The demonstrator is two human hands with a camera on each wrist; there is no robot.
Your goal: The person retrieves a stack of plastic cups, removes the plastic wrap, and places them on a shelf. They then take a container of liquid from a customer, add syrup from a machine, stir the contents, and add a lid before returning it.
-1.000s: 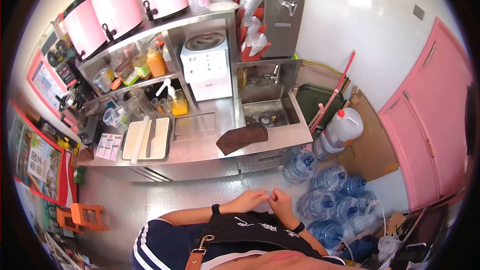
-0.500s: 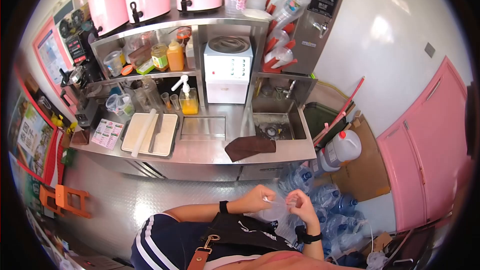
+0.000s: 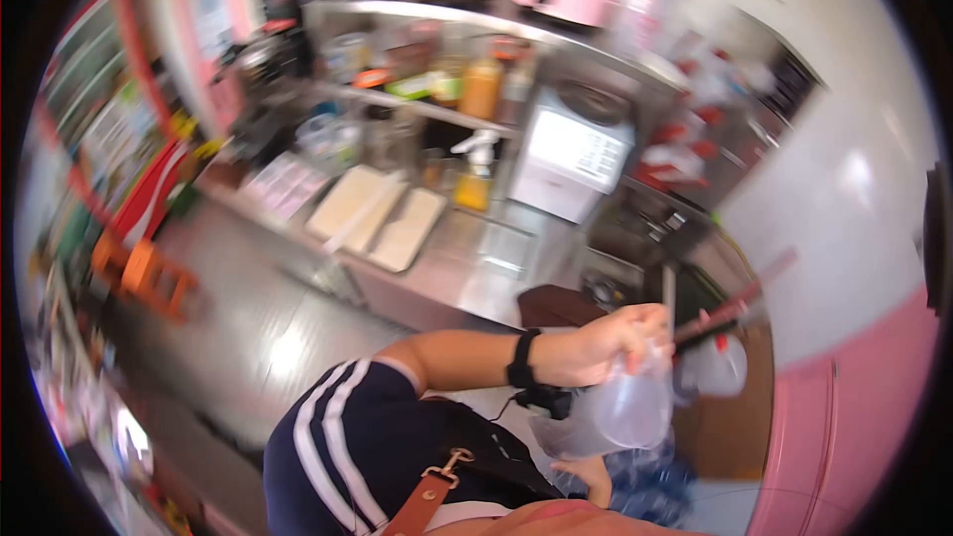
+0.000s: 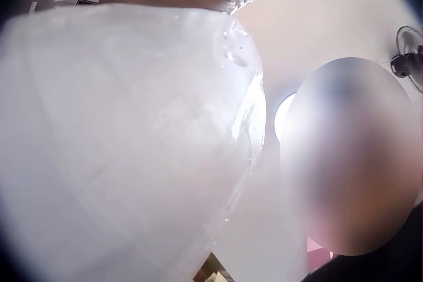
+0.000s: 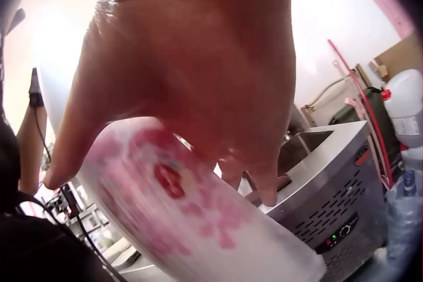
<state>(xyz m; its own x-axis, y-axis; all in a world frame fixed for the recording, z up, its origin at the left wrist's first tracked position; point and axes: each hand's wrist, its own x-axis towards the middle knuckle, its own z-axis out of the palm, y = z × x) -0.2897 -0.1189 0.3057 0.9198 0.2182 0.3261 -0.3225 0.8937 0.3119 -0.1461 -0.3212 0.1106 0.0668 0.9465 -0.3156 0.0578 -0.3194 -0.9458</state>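
In the head view my left hand point(image 3: 608, 345) is raised, its curled fingers gripping the upper edge of a translucent plastic cup point(image 3: 630, 412). The cup is tilted, its round end toward the camera. Pink and red print shows on the cup point(image 5: 192, 196) in the right wrist view. My right hand point(image 3: 588, 479) is lower, by the cup's underside. Close up, the right hand point(image 5: 192, 64) spreads over the cup, thumb and fingers extended on either side. Whitish plastic point(image 4: 132, 130) with shiny wrinkles along one edge fills much of the left wrist view.
Past my hands runs a steel counter with a cutting board point(image 3: 382, 218), a yellow pump bottle point(image 3: 475, 184) and a brown cloth point(image 3: 556, 306). Water bottles point(image 3: 645, 486) stand on the floor at right, below a white jug point(image 3: 713, 367). Pink doors point(image 3: 804, 437) are further right.
Between my hands, no cup shows one second ago; clear plastic shows half a second ago. Since then my left hand has risen rightward with the cup, my right hand has lowered, and the head view has tilted.
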